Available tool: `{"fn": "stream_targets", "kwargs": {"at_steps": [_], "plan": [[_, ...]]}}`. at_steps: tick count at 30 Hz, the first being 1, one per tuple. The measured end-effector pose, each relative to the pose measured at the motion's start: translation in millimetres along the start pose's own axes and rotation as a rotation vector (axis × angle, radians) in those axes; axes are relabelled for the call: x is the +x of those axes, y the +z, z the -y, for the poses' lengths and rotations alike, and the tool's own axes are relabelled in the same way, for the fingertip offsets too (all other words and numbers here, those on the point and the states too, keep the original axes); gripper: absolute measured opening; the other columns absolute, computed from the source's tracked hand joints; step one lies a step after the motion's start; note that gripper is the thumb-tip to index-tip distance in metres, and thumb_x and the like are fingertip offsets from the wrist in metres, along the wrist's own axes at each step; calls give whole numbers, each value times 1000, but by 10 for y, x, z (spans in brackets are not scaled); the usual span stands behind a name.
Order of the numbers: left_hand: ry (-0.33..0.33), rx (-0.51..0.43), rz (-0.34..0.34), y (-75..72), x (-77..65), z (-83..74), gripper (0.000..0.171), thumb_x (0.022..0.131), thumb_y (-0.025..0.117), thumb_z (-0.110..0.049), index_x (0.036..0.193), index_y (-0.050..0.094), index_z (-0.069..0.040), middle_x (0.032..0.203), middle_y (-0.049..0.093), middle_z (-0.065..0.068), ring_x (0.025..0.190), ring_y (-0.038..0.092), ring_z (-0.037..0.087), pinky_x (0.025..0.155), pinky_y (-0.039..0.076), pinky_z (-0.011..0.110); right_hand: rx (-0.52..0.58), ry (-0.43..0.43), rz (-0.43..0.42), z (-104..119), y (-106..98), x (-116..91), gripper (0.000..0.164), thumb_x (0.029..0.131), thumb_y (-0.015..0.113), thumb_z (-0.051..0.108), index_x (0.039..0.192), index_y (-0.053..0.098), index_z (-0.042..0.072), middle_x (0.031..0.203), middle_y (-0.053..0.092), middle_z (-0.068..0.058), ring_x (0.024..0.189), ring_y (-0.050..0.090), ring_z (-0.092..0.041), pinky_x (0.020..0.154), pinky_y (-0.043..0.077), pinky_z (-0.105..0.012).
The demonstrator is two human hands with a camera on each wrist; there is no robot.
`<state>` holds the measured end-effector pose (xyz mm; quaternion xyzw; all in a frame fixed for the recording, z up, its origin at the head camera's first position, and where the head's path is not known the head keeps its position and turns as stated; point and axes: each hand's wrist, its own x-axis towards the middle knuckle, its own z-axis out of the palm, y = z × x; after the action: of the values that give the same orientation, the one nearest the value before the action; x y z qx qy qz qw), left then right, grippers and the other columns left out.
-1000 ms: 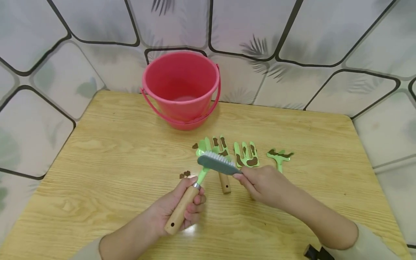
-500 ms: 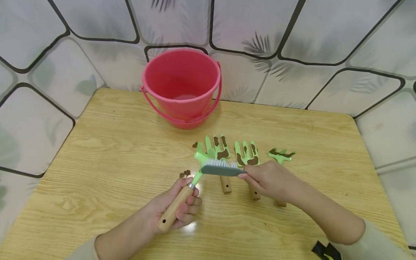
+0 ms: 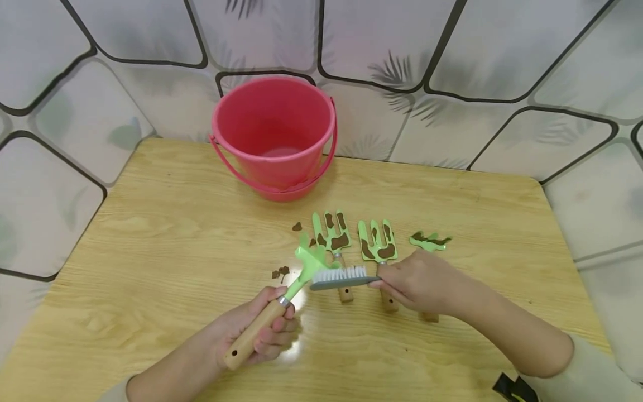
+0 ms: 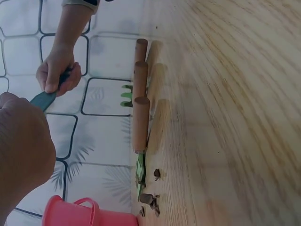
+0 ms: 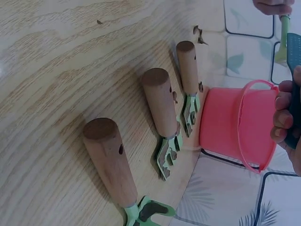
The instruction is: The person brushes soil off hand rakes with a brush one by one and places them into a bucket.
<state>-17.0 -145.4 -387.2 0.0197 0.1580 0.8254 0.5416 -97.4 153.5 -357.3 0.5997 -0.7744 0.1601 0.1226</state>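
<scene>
And the brush (image 3: 344, 278) swings nearly level now, where a second ago it slants down toward the right; it drops lower in the head view along with the green tool (image 3: 273, 311), and its bristles now sit at the right side of the green head. In the centre of the frame the two look to be meeting, though how hard the bristles press cannot be told.

The left hand (image 3: 271, 338), lower centre, has its fingers wrapped round the wooden handle, green head tilted up and away. The right hand (image 3: 414, 282), right of centre, has its fingers curled round the narrow end of the brush, and the right wrist view backs that up.

What does the shift mean? Scrubbing looks under way, the stroke seemingly working along the edge of the head. No brown shows on the visible green there, so that face looks clean.

Not so the others! The left fork (image 3: 337, 243), the middle fork (image 3: 378, 248) and the small rake (image 3: 430, 241) lie in a row on the counter (image 3: 150, 251), all patched brown. Brown bits (image 3: 283, 272) lie left of them, and the pink bucket (image 3: 271, 170) stands upright at upper centre.
</scene>
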Motion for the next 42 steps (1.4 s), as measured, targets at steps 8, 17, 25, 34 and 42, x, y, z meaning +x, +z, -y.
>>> {"fn": "stream_targets", "kwargs": {"at_steps": [8,17,25,34,42], "plan": [[2,13,34,-58,-21,-15,42,102,36,-41,88,68,-17,73,63,-11,59,54,-4,48,44,5,1,11,23,-14,14,-43,41,104,27,34,71,42,16,50,24,15,46,15,3,44,7,-11],[0,-19,-19,-118,-4,-38,38,101,40,-38,85,67,-16,71,62,-9,57,55,-3,47,44,5,-2,28,52,-81,44,-103,40,104,25,34,74,43,15,50,28,15,46,16,3,44,8,-10],[8,-17,-69,-156,-17,-75,37,100,42,-40,84,65,-15,70,63,-9,56,56,-3,47,45,6,-23,73,61,-129,62,-160,44,104,23,38,69,37,16,52,22,15,49,15,3,43,10,-12],[51,18,-120,-190,24,-90,42,102,34,-41,84,62,-16,70,62,-10,56,55,-4,48,44,5,-10,239,163,-87,24,-229,46,102,22,44,66,38,21,51,23,16,47,12,5,42,11,-14],[79,3,-105,-160,-60,-158,43,103,33,-38,84,63,-14,71,62,-9,56,56,-3,47,44,6,-148,354,183,-187,-35,-453,52,101,14,47,67,40,18,51,22,14,47,13,2,41,14,-15]]}}
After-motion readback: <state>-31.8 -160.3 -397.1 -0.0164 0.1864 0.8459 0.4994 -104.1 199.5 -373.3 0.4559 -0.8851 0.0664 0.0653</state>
